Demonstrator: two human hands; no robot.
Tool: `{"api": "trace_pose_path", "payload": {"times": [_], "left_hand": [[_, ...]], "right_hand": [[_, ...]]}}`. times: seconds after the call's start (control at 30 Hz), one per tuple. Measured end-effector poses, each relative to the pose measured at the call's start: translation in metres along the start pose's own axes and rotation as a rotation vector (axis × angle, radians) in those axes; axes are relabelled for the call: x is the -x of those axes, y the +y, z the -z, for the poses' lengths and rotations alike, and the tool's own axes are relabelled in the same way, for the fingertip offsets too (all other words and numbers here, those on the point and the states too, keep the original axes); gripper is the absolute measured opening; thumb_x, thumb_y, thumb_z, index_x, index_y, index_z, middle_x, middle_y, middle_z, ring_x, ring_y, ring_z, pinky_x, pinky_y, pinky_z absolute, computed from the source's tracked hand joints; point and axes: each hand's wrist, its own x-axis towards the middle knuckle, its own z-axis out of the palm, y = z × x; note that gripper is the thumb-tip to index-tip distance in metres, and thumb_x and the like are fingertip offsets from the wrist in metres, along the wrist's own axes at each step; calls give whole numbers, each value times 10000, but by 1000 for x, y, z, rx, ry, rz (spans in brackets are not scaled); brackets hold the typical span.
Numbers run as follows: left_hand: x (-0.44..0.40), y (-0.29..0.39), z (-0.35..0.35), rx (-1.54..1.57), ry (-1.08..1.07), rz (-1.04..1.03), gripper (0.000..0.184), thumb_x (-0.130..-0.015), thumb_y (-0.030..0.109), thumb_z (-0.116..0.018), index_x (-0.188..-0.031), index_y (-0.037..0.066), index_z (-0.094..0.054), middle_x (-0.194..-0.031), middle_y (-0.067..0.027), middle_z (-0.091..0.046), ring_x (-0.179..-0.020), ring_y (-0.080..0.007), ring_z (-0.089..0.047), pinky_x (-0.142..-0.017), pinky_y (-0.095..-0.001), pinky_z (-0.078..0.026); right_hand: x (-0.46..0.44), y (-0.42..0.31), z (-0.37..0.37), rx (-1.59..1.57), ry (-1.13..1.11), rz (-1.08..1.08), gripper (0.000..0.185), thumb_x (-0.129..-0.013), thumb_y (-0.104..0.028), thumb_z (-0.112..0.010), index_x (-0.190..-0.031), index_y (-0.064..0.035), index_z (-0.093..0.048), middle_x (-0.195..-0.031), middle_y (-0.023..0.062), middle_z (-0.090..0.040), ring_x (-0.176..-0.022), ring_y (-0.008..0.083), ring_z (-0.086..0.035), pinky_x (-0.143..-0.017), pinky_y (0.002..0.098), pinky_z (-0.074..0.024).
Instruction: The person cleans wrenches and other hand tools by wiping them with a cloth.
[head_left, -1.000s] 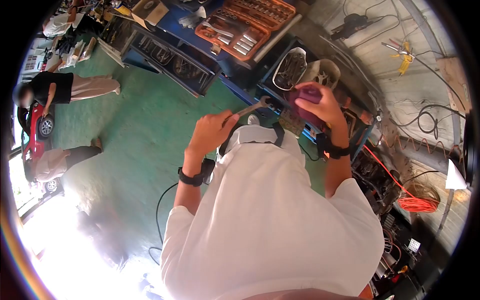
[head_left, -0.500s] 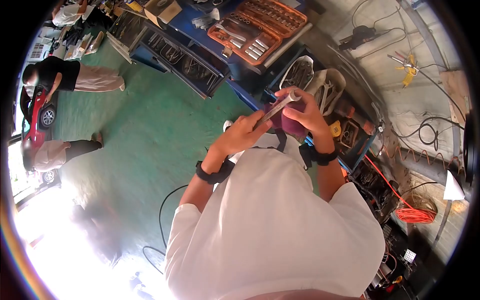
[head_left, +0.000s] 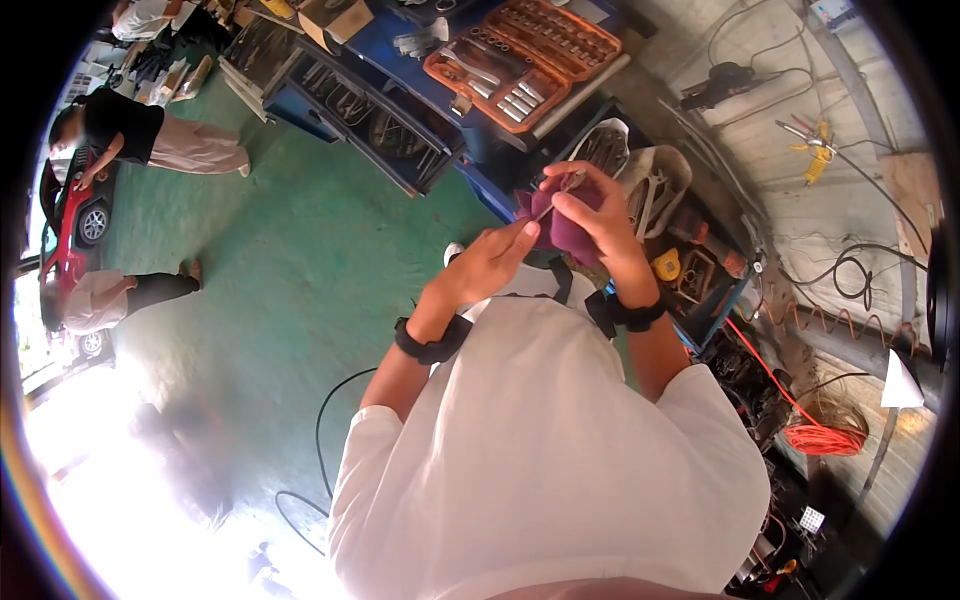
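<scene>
My left hand point(head_left: 488, 264) holds one end of a metal wrench, its fingers closed around it. Across from it, my right hand point(head_left: 598, 222) grips a purple cloth point(head_left: 572, 236), folded over the wrench's other end. Only a short stretch of the wrench shows between the two hands. Just beyond them lies an open drawer with a white container point(head_left: 604, 146) of metal tools and a second, beige container point(head_left: 664, 185) holding wrenches.
An orange socket set point(head_left: 520, 62) lies open on the blue workbench point(head_left: 395, 62). An open tool drawer point(head_left: 375, 122) juts out at its front. Two people stand near a red car point(head_left: 75, 215) at the left. An orange hose point(head_left: 822, 438) is coiled at the right.
My left hand has brought the wrench rightward from low beside the drawer to the purple cloth. My right hand has moved slightly left, and the cloth now covers the wrench's end.
</scene>
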Motion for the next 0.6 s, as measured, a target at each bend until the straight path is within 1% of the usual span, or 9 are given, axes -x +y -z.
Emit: {"api": "trace_pose_path", "payload": {"times": [0.1,0.17,0.2,0.27,0.33,0.37,0.43,0.57,0.6], "left_hand": [[-2,7,0,29,26,-60,550,-1065,422,-309,-897,-43,-549,-734,-257,-559,-693,-414,-509,-692,-460,-429],[-3,9,4,28,49,-77,571,-1065,434,-297,-882,-47,-544,-733,-265,-550,-698,-417,-512,-688,-464,-426],[-3,7,5,-8,56,-49,584,-1064,441,-288,-875,-50,-541,-743,-267,-556,-685,-422,-512,-680,-466,-429],[-5,2,8,-44,61,-23,598,-1064,449,-279,-869,-54,-538,-754,-270,-561,-673,-427,-512,-672,-467,-431],[-6,-2,8,-193,92,-46,556,-1059,431,-312,-880,-40,-547,-733,-260,-575,-656,-437,-523,-640,-465,-446],[-5,-2,6,-193,92,-47,556,-1059,431,-312,-880,-40,-547,-733,-260,-575,-656,-437,-523,-640,-465,-446],[-5,1,2,-221,244,-339,488,-1046,413,-373,-877,-13,-541,-673,-242,-564,-608,-435,-527,-570,-474,-438],[-2,-4,-4,-237,281,-265,417,-1034,380,-424,-871,10,-526,-617,-221,-541,-592,-424,-548,-525,-479,-424],[-1,-5,-4,-278,282,-263,405,-1036,371,-425,-872,12,-518,-612,-215,-538,-581,-427,-548,-519,-485,-423]], "right_hand": [[-1,7,-11,-22,-31,-10,321,-822,-151,-753,-1099,-28,-646,-1014,45,-656,-933,113,-608,-863,272,-476],[-2,7,-15,189,21,99,337,-821,-174,-764,-1099,-37,-634,-1014,40,-641,-945,116,-585,-875,281,-463],[-3,8,-15,247,3,114,362,-820,-217,-780,-1095,-41,-623,-1007,43,-630,-945,123,-574,-879,287,-459],[-3,12,-19,285,-3,77,374,-818,-232,-787,-1096,-45,-621,-1001,44,-627,-941,124,-571,-877,287,-460],[0,18,-20,332,-30,29,411,-818,-284,-794,-1103,-46,-616,-999,44,-626,-930,122,-573,-860,284,-469],[0,20,-19,332,-29,29,411,-818,-284,-794,-1103,-46,-616,-999,44,-626,-930,122,-573,-860,284,-469],[1,23,-17,328,-76,-87,341,-833,-264,-770,-1054,-36,-645,-958,40,-646,-886,120,-591,-829,279,-481],[-1,8,-1,407,-101,-173,255,-845,-224,-740,-981,-18,-675,-897,33,-665,-826,107,-606,-786,263,-487],[-1,8,1,280,-25,-152,221,-846,-198,-727,-956,-12,-683,-875,29,-668,-803,104,-608,-763,259,-488]]}}
